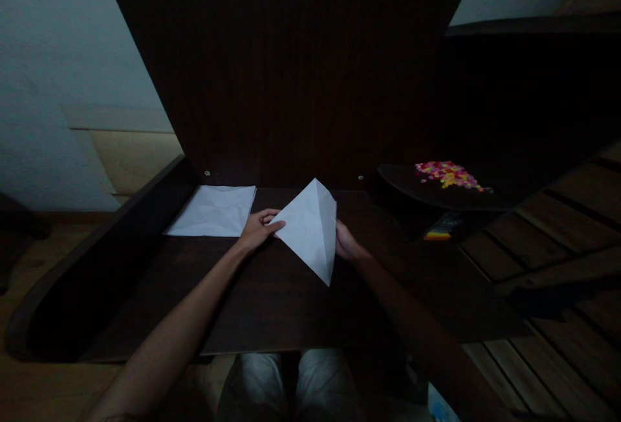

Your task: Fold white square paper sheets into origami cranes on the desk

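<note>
A folded sheet of white paper [305, 224] is held up above the dark desk, with creases running down from its top point. My left hand [259, 229] pinches its left corner, thumb on top and fingers beneath. On the paper's right side is my right hand [345, 241], closed on the edge; most of its fingers are hidden behind the paper. A flat stack of white paper [213, 210] lies on the desk to the left, just beyond my left hand.
The dark wooden desk [291, 318] has a raised left side panel [97, 260] and a tall back panel [295, 72]. A small shelf on the right carries a pile of pink, red and yellow pieces [449, 175]. Under it sits a colourful object [439, 228].
</note>
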Demonstrator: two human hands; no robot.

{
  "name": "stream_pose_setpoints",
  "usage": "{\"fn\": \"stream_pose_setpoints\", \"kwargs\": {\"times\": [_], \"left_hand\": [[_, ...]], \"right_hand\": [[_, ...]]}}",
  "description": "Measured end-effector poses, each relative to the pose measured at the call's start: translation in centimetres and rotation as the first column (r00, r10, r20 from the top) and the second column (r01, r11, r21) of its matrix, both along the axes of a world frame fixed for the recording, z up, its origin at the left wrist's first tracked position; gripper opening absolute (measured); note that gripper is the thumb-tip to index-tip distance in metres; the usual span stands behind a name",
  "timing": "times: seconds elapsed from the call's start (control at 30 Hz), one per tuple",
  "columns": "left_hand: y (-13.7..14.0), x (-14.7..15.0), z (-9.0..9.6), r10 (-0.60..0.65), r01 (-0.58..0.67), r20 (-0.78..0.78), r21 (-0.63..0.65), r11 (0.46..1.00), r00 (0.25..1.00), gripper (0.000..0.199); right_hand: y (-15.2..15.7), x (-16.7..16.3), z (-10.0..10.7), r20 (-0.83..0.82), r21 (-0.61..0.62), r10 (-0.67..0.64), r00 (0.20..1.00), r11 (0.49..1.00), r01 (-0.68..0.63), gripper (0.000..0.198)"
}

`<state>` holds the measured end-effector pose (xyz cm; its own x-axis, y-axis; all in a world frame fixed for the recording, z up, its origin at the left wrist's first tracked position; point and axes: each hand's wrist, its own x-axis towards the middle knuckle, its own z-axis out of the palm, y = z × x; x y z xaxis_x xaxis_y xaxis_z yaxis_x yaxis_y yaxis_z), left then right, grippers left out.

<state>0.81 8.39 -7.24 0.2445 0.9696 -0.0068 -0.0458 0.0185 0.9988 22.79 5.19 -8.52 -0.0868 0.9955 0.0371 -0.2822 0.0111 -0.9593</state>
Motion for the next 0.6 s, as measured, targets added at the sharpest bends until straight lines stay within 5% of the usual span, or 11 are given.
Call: {"fn": "stream_pose_setpoints", "kwargs": {"times": [0.13, 0.37, 0.6], "left_hand": [[-0.08, 0.28, -0.08, -0.043, 0.045, 0.057, -0.031, 0.999, 0.997, 0.045], [0.05, 0.52, 0.26, -0.096, 0.137, 0.19, -0.218, 0.966, 0.977, 0.06], [-0.68, 0.37, 0.55, -0.156, 0.164, 0.062, -0.152, 0.975, 0.986, 0.055]], "right_hand": [[0.22, -0.21, -0.09, -0.1, -0.06, 0.02, 0.995, 0.998, -0.026, 0.036], [0.37, 0.09, -0.53, -0.018, -0.028, -0.082, 0.996, 0.996, 0.081, 0.044], [0.47, 0.28, -0.77, 0.016, -0.029, -0.058, 0.998, 0.998, 0.058, 0.041]]}}
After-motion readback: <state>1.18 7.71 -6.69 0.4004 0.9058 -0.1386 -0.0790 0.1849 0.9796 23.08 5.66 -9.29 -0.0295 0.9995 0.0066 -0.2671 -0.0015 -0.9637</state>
